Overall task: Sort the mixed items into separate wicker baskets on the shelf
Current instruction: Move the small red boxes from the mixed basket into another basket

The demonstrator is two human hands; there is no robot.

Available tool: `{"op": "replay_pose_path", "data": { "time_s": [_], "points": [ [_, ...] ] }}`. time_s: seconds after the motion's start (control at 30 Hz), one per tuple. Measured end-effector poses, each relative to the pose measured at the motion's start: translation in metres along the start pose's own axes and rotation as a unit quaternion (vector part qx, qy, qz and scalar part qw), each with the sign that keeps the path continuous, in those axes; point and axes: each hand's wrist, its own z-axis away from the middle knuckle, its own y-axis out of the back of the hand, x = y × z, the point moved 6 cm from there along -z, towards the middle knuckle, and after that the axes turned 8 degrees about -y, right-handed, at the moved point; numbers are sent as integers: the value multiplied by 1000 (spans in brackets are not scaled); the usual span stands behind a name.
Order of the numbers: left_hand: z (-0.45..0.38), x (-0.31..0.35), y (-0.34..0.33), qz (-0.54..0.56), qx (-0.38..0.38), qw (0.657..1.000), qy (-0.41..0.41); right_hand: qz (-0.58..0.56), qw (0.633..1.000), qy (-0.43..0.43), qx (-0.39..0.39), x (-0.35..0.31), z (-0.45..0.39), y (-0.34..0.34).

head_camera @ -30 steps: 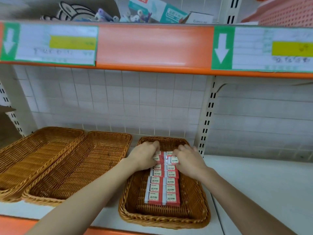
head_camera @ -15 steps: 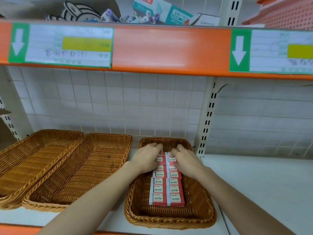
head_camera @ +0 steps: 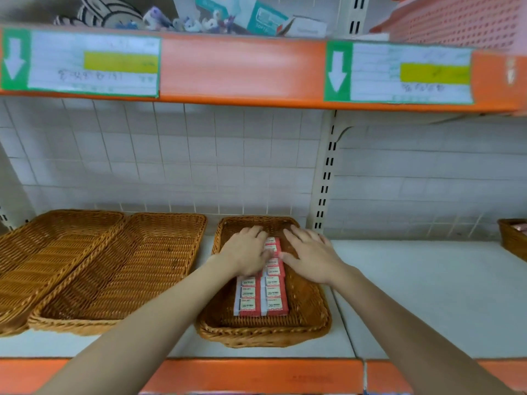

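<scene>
Head view: red-and-white eraser boxes (head_camera: 261, 295) in two neat rows.

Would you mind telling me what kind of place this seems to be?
Most likely a shop aisle: an orange-edged shelf with price labels, wicker baskets and rows of small boxed erasers.

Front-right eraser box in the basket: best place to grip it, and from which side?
Probably from above, pinching the eraser box across its right edge and front end. It lies flat, packed against neighbours on its left and behind; bare basket floor on the right leaves finger room.
</scene>
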Motion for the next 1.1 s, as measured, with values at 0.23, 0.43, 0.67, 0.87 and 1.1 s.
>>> {"op": "replay_pose_path", "data": {
  "time_s": [0.23,0.43,0.67,0.87,1.1],
  "points": [
    [-8,67,3,35,-47,997,42,24,999,-12,-42,64,46,8],
    [-15,153,4,32,-37,997,57,24,998,-27,-42,133,93,12],
    [-31,249,-17,31,-65,997,29,22,995,-67,-67,215,149,3],
    [-66,309,-20,25,-77,996,-23,22,991,-112,-69,280,171,11],
    [-134,360,-11,21,-63,993,-98,32,984,-169,-52,346,168,29]
  ]
}}
